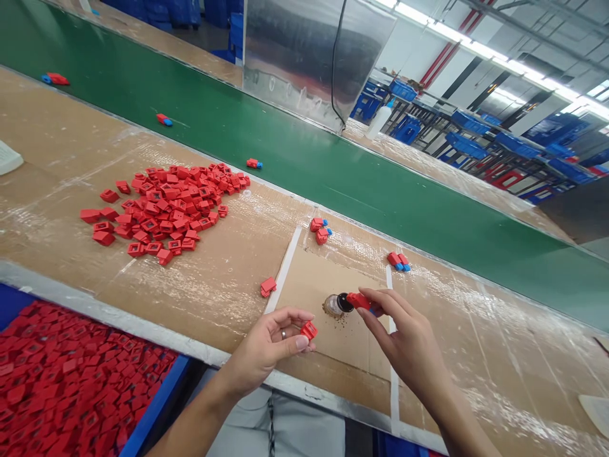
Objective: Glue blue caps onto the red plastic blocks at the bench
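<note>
My left hand (280,339) pinches a small red plastic block (309,330) between thumb and fingers, just above the table's front part. In my right hand (397,317) is a red plastic piece (358,300), with a bit of blue showing under the fingers. Its far end meets or overlaps the black round top of a small clear jar (333,306); whether they touch I cannot tell. The jar stands on a cardboard sheet (352,349) with brown specks around it. A red block (268,287) lies left of the cardboard.
A large heap of red blocks (176,203) covers the table's left side. Red-and-blue pieces (321,231) lie behind the cardboard, with another pair (398,261) to the right. A green conveyor belt (295,158) carries several more. A blue bin (157,406) of red blocks stands front left.
</note>
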